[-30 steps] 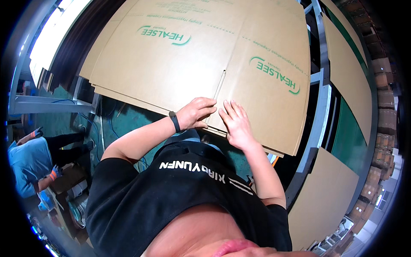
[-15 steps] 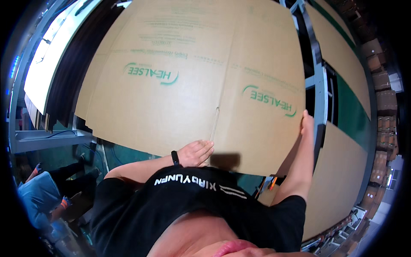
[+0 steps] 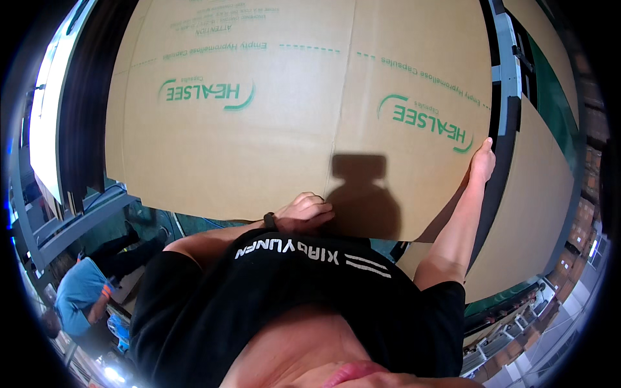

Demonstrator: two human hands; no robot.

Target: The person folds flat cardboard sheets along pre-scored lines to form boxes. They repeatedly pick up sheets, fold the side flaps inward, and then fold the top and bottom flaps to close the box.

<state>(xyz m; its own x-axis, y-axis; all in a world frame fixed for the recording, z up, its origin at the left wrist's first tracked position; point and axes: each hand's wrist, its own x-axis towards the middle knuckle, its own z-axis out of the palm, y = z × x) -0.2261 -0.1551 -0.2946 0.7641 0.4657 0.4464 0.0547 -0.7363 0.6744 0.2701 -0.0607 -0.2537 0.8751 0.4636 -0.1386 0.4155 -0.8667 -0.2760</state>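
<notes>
A large brown cardboard sheet (image 3: 284,152) with green printing and a crease down its middle spreads out in front of me. My left hand (image 3: 304,212) is at its near edge, beside the crease, with the fingers bent over the board and the thumb hidden. A dark band circles that wrist. Out to the right, my right hand (image 3: 482,160) grips the sheet's right edge, thumb on top and the other fingers out of sight beneath. A dark shadow (image 3: 362,197) of a head and shoulders falls on the board between my hands.
At the left, dark upright boards (image 3: 90,97) stand by a grey metal frame (image 3: 71,229). A co-worker in a blue top (image 3: 81,294) bends at the lower left. More cardboard (image 3: 524,200) lies beyond a grey rail (image 3: 510,77) on the right, with stacked boxes (image 3: 582,220) farther off.
The sheet appears larger and lower, its printing sharper. My left fingers have bent more and cover the slot's place. My right hand still holds the right edge; the shadow has grown.
</notes>
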